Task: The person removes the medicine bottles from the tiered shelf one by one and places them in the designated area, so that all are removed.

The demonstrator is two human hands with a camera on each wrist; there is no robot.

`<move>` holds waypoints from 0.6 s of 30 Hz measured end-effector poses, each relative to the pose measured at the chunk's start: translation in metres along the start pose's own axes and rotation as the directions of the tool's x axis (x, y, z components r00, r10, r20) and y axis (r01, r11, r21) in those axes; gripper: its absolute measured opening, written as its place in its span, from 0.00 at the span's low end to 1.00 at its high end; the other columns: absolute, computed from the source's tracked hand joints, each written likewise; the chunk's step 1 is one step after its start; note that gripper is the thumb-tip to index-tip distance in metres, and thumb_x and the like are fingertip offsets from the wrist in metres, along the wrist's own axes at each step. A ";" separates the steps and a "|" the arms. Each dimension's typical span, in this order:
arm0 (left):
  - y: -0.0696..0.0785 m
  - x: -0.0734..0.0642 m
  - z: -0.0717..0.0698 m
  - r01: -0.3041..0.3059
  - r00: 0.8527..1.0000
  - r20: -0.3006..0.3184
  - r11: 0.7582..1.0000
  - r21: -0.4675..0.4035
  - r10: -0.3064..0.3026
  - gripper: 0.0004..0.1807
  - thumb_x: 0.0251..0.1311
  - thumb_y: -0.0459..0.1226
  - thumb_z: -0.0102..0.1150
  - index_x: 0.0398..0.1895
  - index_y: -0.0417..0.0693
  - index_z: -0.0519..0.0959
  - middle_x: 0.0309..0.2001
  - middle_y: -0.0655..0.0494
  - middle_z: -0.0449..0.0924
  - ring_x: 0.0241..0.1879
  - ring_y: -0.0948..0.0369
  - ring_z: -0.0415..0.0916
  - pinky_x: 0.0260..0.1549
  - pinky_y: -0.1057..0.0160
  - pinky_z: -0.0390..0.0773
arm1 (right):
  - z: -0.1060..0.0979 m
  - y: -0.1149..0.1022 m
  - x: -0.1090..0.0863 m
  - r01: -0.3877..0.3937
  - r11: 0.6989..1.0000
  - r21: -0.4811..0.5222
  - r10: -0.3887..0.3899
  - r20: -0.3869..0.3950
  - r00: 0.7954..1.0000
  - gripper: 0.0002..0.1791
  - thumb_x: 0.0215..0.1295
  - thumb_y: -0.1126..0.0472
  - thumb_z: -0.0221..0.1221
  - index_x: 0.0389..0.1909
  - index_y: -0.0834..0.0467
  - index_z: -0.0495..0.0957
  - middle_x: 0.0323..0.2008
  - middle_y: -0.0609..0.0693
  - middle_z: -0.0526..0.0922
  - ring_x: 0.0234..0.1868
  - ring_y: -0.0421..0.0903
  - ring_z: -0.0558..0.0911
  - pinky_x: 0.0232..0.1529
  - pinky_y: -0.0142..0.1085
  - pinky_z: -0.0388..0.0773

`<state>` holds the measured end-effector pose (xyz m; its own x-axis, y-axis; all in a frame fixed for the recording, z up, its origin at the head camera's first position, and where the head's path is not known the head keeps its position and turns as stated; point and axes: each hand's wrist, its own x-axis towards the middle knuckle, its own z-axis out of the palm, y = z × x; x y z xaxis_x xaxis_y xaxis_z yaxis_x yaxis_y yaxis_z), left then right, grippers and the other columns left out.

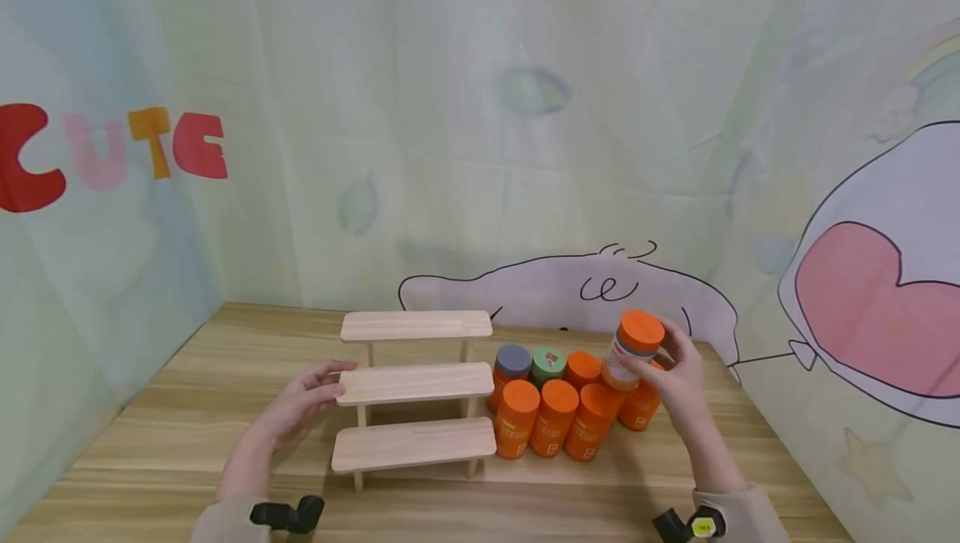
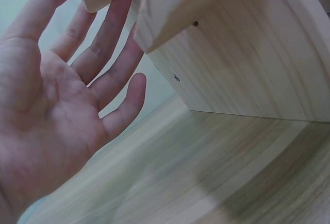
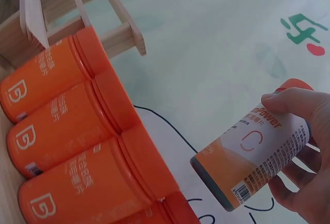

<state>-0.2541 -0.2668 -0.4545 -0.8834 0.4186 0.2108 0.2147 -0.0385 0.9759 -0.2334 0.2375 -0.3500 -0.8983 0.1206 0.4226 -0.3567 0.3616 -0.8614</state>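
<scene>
My right hand (image 1: 684, 372) grips a supplement bottle (image 3: 250, 144) with an orange lid and a white-and-orange label. The thumb lies across it near the lid, the fingers round the far side. In the head view this bottle is tilted slightly, above the right end of a group of bottles. At the left, my left hand (image 1: 296, 401) touches the left end of the middle tier of a pale wooden three-tier shelf (image 1: 415, 383). The left wrist view has its fingers (image 2: 105, 49) spread and fairly straight, fingertips right at the board.
Several orange bottles (image 1: 517, 419) stand close together against the shelf's right side. Behind them are a bottle with a blue-grey lid (image 1: 513, 359) and one with a green lid (image 1: 548, 364). A printed curtain (image 1: 450, 151) hangs behind the wooden table (image 1: 187, 409).
</scene>
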 end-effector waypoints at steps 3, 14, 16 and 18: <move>0.001 0.000 0.001 -0.002 1.000 0.000 1.000 0.002 0.002 0.21 0.71 0.31 0.44 0.51 0.72 0.75 0.46 0.69 0.78 0.45 0.71 0.75 0.45 0.72 0.75 | -0.008 0.006 -0.002 -0.011 1.000 -0.016 0.012 0.017 1.000 0.34 0.57 0.67 0.67 0.65 0.62 0.66 0.48 0.31 0.76 0.51 0.31 0.75 0.51 0.20 0.71; 0.000 0.000 0.001 -0.003 1.000 0.005 1.000 -0.009 0.004 0.21 0.71 0.31 0.44 0.51 0.72 0.75 0.45 0.69 0.78 0.45 0.71 0.75 0.44 0.72 0.75 | -0.029 0.030 -0.011 0.034 0.999 0.003 -0.034 0.067 0.997 0.32 0.57 0.72 0.65 0.63 0.63 0.66 0.48 0.30 0.77 0.48 0.30 0.76 0.48 0.20 0.73; 0.001 0.000 0.001 -0.004 1.000 0.008 1.000 -0.014 0.004 0.21 0.71 0.31 0.44 0.51 0.72 0.75 0.46 0.69 0.78 0.45 0.70 0.75 0.44 0.72 0.75 | -0.030 0.032 -0.012 0.033 0.999 0.036 -0.035 0.064 0.997 0.32 0.57 0.73 0.65 0.63 0.62 0.67 0.48 0.31 0.78 0.48 0.30 0.77 0.49 0.20 0.73; 0.001 0.000 0.001 -0.004 1.000 0.009 1.000 -0.015 0.004 0.21 0.71 0.31 0.44 0.51 0.72 0.75 0.46 0.69 0.78 0.45 0.70 0.75 0.44 0.72 0.75 | -0.031 0.034 -0.013 0.031 0.997 0.065 -0.035 0.059 0.998 0.31 0.57 0.74 0.64 0.62 0.60 0.68 0.48 0.32 0.78 0.48 0.31 0.77 0.49 0.20 0.74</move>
<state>-0.2536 -0.2664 -0.4539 -0.8787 0.4264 0.2146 0.2121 -0.0539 0.9758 -0.2258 0.2770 -0.3762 -0.8989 0.0535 0.4349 -0.4001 0.3044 -0.8645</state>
